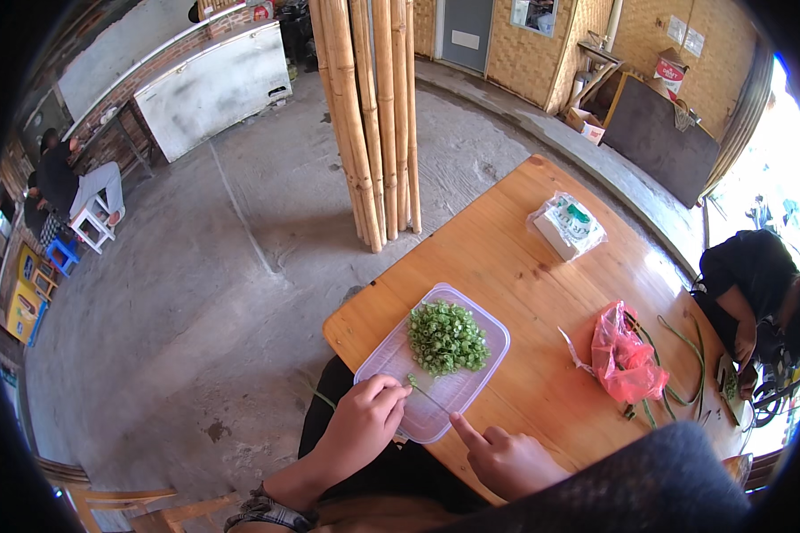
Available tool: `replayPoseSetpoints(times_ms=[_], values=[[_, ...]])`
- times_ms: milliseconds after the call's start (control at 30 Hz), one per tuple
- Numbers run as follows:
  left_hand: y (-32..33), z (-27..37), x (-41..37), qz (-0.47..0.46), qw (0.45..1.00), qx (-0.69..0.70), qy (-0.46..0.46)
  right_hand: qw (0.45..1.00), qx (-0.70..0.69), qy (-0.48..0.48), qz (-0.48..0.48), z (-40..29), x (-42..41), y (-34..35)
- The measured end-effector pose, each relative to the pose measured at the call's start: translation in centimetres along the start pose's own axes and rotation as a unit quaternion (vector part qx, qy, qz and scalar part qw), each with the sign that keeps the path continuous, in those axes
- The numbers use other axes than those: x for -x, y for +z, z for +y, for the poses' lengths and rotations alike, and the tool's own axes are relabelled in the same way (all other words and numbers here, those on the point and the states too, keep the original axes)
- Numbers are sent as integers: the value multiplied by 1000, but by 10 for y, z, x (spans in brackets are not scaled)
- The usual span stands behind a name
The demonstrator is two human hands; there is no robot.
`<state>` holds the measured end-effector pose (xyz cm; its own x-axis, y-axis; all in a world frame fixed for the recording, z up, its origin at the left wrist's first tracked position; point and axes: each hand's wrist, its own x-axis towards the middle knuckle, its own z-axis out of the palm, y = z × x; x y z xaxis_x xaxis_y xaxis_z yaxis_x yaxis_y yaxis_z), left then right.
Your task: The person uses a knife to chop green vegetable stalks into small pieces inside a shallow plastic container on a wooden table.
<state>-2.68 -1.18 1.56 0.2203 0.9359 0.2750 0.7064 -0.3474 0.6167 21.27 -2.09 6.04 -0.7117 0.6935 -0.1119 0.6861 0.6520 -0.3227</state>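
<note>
A pile of chopped green onions lies on a clear plastic container lid at the near corner of the wooden table. My left hand grips a green onion stalk, whose long end trails out to the left past the table edge. Between both hands runs a thin knife blade, its tip beside a few cut rings just off my left fingertips. My right hand holds this knife, index finger stretched along the blade; the handle is hidden under the hand.
A red plastic bag with loose green stalks lies to the right. Farther back is a plastic-wrapped packet. Another person works at the table's right end. Bamboo poles stand beyond the table.
</note>
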Motion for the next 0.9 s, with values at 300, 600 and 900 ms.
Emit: replayPoseSetpoints(times_ms=[300, 600, 900], values=[[2, -1, 0, 8, 1000, -1, 6, 999, -30, -22, 29, 6, -9, 15], [0, 1, 0, 6, 1000, 7, -5, 1000, -11, -5, 11, 1, 1, 2], [3, -2, 1, 13, 1000, 2, 1, 1000, -4, -12, 28, 0, -8, 16]])
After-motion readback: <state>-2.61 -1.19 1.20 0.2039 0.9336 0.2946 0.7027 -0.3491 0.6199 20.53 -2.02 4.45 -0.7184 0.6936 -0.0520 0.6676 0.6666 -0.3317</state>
